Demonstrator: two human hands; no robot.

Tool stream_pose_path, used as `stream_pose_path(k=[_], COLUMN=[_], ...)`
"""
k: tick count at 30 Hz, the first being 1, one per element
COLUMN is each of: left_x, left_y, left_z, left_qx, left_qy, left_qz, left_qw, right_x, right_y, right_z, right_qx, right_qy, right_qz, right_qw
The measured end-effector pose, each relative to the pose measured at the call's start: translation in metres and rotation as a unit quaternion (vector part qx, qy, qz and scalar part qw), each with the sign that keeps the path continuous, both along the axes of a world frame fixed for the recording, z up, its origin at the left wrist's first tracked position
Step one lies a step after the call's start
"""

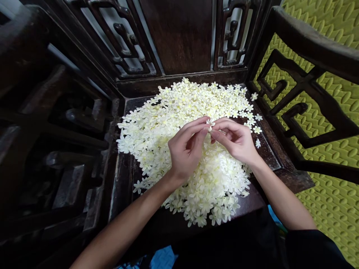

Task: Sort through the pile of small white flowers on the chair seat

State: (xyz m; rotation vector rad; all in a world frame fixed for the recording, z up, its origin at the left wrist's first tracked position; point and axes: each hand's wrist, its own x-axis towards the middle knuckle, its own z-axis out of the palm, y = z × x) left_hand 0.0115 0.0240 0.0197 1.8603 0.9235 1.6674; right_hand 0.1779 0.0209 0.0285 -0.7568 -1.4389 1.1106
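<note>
Above a wide heap of small white flowers [157, 127] with pale yellow centres, my two hands meet at the fingertips. My left hand [186, 145] is closed in a pinch on a small white flower [210, 122]. My right hand [234, 138] pinches at the same spot from the other side, its fingertips also closed on the flower. Any stem or thread between the fingertips is too small to make out. The heap spreads under both wrists and reaches the front of the dark wooden seat [252, 203].
A carved wooden backrest [176, 37] rises behind the heap. Openwork armrests stand at the right [314, 74] and left [92, 149]. A few loose flowers [257, 129] lie near the right armrest. Yellow-green textured matting [333, 209] covers the floor at right; something blue [164, 257] shows below.
</note>
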Motion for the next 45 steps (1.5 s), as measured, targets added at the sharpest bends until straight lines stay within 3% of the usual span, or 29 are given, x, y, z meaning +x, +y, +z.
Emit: stream_pose_path(k=[14,45], left_x=[0.0012,0.0004], left_y=[-0.0012,-0.0022], left_z=[-0.0042,0.0024], left_qx=[-0.024,-0.001], left_qy=[-0.035,-0.025], left_qz=[-0.029,-0.008], left_qw=[0.999,1.000], right_x=[0.0010,0.0004], right_y=[-0.0003,-0.0001], right_z=[-0.0007,0.0004], right_qx=[-0.011,-0.003], right_qy=[0.007,-0.011], right_qz=[0.021,-0.006], right_qw=[1.000,1.000])
